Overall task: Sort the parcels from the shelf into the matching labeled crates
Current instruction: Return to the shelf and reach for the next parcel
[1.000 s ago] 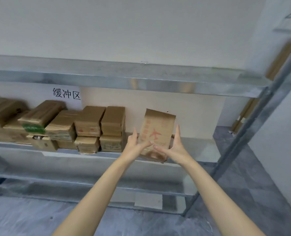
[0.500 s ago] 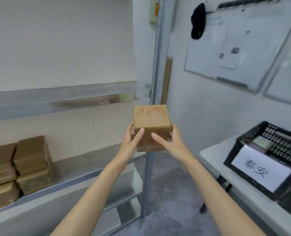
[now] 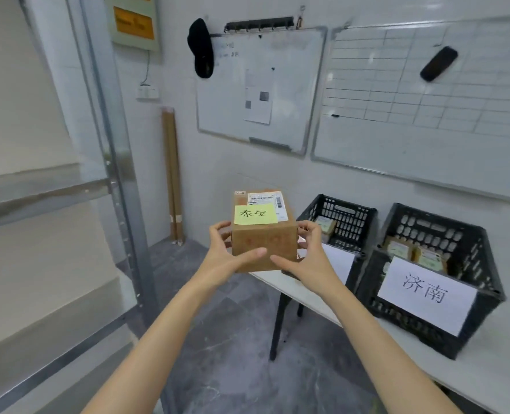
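Observation:
A small brown cardboard parcel [image 3: 262, 246] is held up in front of me, its top showing a shipping label and a yellow note reading 泰安. My left hand [image 3: 226, 252] grips its left side and my right hand [image 3: 307, 258] grips its right side, thumbs on the near face. Just behind the parcel stands a black crate [image 3: 349, 216] with a white label mostly hidden by my right hand and a parcel inside. To its right, a second black crate [image 3: 474, 264] labelled 济南 holds two parcels.
Both crates stand on a white table [image 3: 501, 369] with black legs at the right. The metal shelf rack [image 3: 116, 162] fills the left. Two whiteboards [image 3: 292, 85] hang on the wall behind, and cardboard tubes [image 3: 173, 174] lean in the corner. Grey floor lies between.
I have turned right from the shelf toward the table. The parcel came along in both hands and has been rotated, so its labelled face with the yellow note now faces up.

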Demonstrator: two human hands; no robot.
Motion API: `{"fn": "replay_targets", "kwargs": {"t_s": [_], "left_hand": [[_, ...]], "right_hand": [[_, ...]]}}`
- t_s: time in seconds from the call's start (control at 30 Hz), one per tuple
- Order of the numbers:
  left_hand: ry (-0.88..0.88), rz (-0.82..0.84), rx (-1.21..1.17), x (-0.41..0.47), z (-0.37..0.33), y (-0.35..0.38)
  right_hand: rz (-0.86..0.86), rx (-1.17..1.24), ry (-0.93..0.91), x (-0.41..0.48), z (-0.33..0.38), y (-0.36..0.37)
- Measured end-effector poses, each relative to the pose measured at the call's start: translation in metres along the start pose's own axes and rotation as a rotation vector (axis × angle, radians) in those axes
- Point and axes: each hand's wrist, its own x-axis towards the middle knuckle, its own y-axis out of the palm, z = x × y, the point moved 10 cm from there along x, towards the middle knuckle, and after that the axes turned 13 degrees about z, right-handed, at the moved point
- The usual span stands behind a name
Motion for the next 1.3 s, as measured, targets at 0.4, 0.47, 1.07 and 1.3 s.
{"fn": "replay_targets", "kwargs": {"t_s": [0.4,0.47,1.07,1.3], "left_hand": [[0.164,0.208,0.007,0.133,-0.007,0.147],[0.197,0.212,0.008,0.154,-0.01,0.167],[0.22,0.253,0.114,0.294,0.017,0.257],[0.231,0.315,0.159,0.381,0.038,0.255]], "right_hand": [[-0.136,-0.156,0.013,-0.001,-0.066,-0.149],[-0.156,-0.171,0.042,0.001,-0.078,-0.175],[0.045,-0.295,0.122,0.079,-0.17,-0.265],[0.021,-0.343,0.154,0.149,-0.215,-0.289]]}}
